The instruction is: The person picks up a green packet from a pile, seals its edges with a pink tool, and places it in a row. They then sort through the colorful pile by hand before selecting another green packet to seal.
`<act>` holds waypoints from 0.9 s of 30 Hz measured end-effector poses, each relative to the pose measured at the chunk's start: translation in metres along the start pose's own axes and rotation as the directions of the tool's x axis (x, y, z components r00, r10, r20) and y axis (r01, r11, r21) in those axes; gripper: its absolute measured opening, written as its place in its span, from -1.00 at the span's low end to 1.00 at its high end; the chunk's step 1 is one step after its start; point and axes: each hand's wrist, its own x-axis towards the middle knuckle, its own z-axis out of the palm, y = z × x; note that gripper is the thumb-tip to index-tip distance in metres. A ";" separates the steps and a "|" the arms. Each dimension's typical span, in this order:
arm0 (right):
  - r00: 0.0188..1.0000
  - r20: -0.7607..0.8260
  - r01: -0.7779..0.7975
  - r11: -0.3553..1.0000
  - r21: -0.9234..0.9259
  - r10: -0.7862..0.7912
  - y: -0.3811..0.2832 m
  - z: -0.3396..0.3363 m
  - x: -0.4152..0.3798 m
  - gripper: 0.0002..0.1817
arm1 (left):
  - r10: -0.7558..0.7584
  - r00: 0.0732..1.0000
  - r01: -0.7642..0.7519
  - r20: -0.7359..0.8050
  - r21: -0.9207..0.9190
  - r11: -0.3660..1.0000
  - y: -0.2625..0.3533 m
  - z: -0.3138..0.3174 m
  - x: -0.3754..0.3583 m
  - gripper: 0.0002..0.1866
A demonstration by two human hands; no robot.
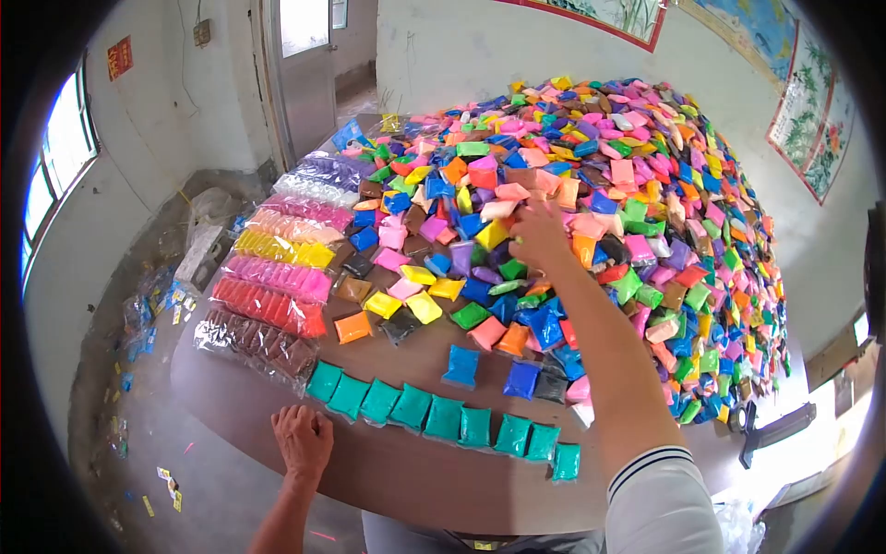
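My right hand point(540, 238) reaches into a big heap of small coloured packets point(637, 185), its fingers apart among peach and orange ones. Just left of it lies a yellow packet point(494, 234). The fingertips blend in with the packets, and no packet shows clearly in their grip. My left hand point(303, 439) rests at the table's near edge with its fingers curled and nothing visible in them. Beyond it, a row of several teal packets point(445, 417) curves along the front of the table. A blue packet point(460, 366) lies alone behind that row.
Clear bags of same-coloured packets, such as brown point(254, 346), red point(268, 307) and yellow point(281, 249), line the left of the brown table point(369, 475). A black clamp-like stand point(775, 434) sits at the right edge. Scraps litter the floor at left.
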 end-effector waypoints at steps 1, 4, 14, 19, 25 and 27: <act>0.997 -0.080 -0.006 0.999 0.054 0.010 0.014 0.002 -0.006 -0.70 | -0.005 1.000 0.005 0.004 0.008 1.000 0.000 0.000 0.000 -0.76; 0.978 -0.187 -0.085 0.996 0.033 0.089 0.048 0.003 -0.019 -0.72 | -0.022 0.999 0.021 0.024 0.027 0.999 0.001 -0.001 0.000 -0.78; 0.945 -0.298 -0.085 0.980 0.178 0.136 0.076 -0.038 -0.014 -0.89 | -0.013 1.000 0.013 0.013 0.026 1.000 0.004 -0.001 0.001 -0.79; 0.997 -0.076 0.064 0.892 0.447 -0.034 -0.015 0.031 0.030 -0.79 | -0.007 1.000 0.006 0.009 0.039 0.999 0.002 0.000 0.002 -0.80; 0.975 0.031 0.202 0.940 0.275 -0.218 -0.099 0.096 0.043 -0.74 | -0.028 0.998 0.023 0.059 0.069 0.997 0.003 -0.002 0.003 -0.77; 0.988 0.042 0.119 0.913 0.389 -0.147 -0.120 0.092 0.043 -0.75 | -0.028 0.998 0.022 0.064 0.081 0.996 0.003 -0.001 0.003 -0.76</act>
